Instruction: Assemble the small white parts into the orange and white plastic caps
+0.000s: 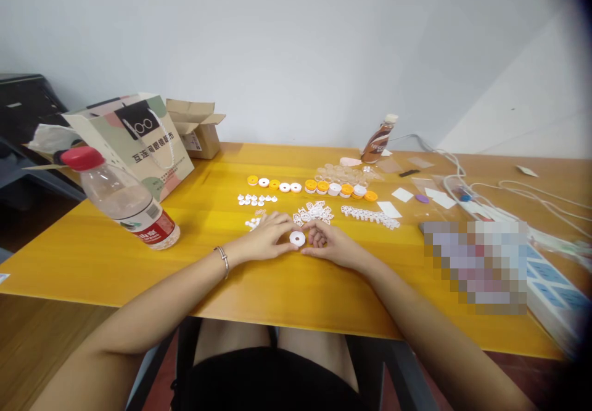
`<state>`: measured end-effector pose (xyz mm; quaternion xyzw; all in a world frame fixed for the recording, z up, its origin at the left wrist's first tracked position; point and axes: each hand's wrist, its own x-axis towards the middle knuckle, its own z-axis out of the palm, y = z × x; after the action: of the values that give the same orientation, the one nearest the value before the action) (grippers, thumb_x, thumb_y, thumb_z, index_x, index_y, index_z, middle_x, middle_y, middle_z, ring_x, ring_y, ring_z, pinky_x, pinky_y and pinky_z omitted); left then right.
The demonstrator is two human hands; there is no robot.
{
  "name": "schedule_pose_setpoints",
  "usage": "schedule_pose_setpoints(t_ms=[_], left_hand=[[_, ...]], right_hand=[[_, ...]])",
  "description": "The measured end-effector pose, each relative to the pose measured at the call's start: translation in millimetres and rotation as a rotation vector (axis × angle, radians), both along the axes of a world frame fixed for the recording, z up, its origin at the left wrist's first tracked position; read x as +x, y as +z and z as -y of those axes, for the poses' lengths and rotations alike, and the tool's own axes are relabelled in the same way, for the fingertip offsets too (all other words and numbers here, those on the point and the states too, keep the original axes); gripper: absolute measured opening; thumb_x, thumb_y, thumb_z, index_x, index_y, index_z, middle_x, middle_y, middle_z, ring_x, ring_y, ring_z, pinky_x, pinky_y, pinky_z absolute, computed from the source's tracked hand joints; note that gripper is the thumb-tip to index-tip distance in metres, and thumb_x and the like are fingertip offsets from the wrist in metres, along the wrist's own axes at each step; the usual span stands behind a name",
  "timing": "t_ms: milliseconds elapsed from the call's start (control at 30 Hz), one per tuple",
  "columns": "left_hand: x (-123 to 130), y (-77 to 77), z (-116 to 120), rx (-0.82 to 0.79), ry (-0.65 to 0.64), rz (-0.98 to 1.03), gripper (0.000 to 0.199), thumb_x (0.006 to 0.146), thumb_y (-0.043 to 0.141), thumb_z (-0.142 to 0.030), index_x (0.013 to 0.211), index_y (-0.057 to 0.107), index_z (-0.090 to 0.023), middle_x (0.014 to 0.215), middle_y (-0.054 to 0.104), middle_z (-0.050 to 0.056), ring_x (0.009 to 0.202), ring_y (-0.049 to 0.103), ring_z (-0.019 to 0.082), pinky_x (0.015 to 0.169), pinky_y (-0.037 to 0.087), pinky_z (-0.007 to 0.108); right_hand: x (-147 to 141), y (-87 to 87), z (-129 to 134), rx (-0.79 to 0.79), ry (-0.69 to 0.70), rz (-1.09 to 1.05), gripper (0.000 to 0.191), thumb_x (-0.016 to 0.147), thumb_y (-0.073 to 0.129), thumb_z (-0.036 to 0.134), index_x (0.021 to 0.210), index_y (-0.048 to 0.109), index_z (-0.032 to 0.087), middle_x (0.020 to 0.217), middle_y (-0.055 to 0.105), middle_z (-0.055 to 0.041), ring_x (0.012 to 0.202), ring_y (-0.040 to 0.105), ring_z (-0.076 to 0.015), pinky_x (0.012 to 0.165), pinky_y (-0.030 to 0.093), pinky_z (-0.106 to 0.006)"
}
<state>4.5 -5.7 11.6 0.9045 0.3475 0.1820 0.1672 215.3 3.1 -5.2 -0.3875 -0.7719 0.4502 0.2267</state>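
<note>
A small white round disc with a dark centre hole (293, 242) is held between my two hands, low over the table. My left hand (268, 239) has its thumb and forefinger at the disc's left edge. From the other side, my right hand (333, 243) pinches it with thumb and forefinger, the remaining fingers curled. Just beyond lies a heap of white lacy plastic pieces (314, 212). A row of yellow and white discs (274, 185) runs behind, continuing right as stacked ones (334, 189). Small white knobbed pieces (254, 200) lie in rows near my left hand.
A tilted red-capped bottle (150, 229), a paper bag (143, 152) and a cardboard box (203, 139) are on the left. Clear rings (340, 173), white toothed strips (370, 215), a brown bottle (378, 142), white cards (402, 195), cables (456, 161) and a power strip (552, 287) lie behind and right.
</note>
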Motion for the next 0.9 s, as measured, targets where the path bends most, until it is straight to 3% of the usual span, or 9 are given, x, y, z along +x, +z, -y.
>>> schedule_pose_setpoints(t_ms=[367, 567, 633, 800, 900], left_hand=[[1.7, -2.8, -0.1, 0.017, 0.012, -0.068, 0.030, 0.081, 0.047, -0.040, 0.106, 0.052, -0.026, 0.099, 0.052, 0.003, 0.095, 0.043, 0.020, 0.086, 0.027, 0.037], [0.4, 0.4, -1.8, 0.049, 0.022, -0.057, 0.040, 0.076, 0.049, -0.050, 0.108, 0.053, -0.026, 0.099, 0.053, 0.003, 0.094, 0.044, 0.020, 0.084, 0.029, 0.035], [-7.2, 4.6, -8.6, 0.105, 0.094, -0.038, 0.036, 0.079, 0.046, -0.048, 0.106, 0.054, -0.025, 0.100, 0.054, 0.003, 0.095, 0.045, 0.019, 0.084, 0.031, 0.034], [-45.2, 12.9, -35.5, 0.264, 0.460, -0.164, 0.024, 0.085, 0.040, -0.031, 0.091, 0.060, -0.019, 0.092, 0.059, 0.007, 0.088, 0.052, 0.020, 0.074, 0.034, 0.030], [-64.0, 13.6, -45.7, 0.232, 0.491, -0.308, 0.023, 0.083, 0.041, -0.027, 0.083, 0.063, -0.019, 0.085, 0.062, 0.005, 0.077, 0.055, 0.018, 0.066, 0.034, 0.027]], right_hand=[[0.2, -1.0, -0.8, -0.003, -0.005, 0.005, 0.041, 0.067, 0.064, 0.036, 0.100, 0.046, 0.020, 0.073, 0.048, 0.0032, 0.057, 0.044, -0.0070, 0.055, 0.039, -0.022], [0.0, -0.8, 0.1, -0.001, -0.002, 0.003, 0.041, 0.067, 0.063, 0.037, 0.099, 0.046, 0.020, 0.072, 0.049, 0.0030, 0.056, 0.043, -0.0070, 0.054, 0.038, -0.022], [-0.7, -0.4, 0.5, -0.009, -0.012, 0.006, 0.041, 0.067, 0.064, 0.037, 0.099, 0.045, 0.020, 0.072, 0.048, 0.0031, 0.056, 0.043, -0.0069, 0.054, 0.039, -0.022], [-2.4, 0.6, 1.3, -0.016, -0.044, 0.006, 0.039, 0.065, 0.065, 0.034, 0.096, 0.046, 0.019, 0.072, 0.047, 0.0033, 0.056, 0.044, -0.0066, 0.054, 0.039, -0.022], [-2.4, 1.0, 1.7, -0.016, -0.042, 0.006, 0.036, 0.066, 0.065, 0.034, 0.093, 0.047, 0.019, 0.072, 0.047, 0.0030, 0.057, 0.044, -0.0071, 0.055, 0.040, -0.022]])
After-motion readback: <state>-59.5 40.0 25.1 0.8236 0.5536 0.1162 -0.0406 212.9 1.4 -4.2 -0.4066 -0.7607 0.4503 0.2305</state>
